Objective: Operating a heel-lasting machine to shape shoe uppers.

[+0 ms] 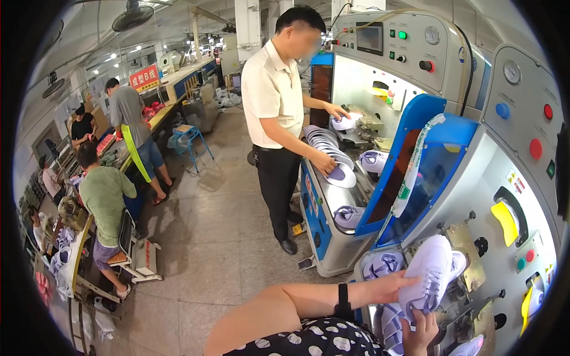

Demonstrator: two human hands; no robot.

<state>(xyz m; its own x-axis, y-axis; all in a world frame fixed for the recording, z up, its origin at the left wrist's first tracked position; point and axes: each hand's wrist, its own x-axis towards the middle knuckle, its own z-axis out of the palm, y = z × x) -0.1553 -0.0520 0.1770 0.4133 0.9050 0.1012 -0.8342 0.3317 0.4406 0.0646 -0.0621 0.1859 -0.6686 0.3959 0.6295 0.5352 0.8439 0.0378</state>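
Observation:
A pale lilac sneaker with white laces is held in front of a grey press machine. My left hand grips its side, a black band on the wrist. My right hand holds the shoe from below at the lower edge. Beside the shoe another lilac shoe upper sits on the machine's bed, and a further one lies lower, partly hidden by my hands.
A person in a cream shirt stands at the neighbouring blue-and-grey machine, hands on a row of lilac shoes. Several seated and standing workers line a conveyor at the left. A blue stool stands on the tiled floor.

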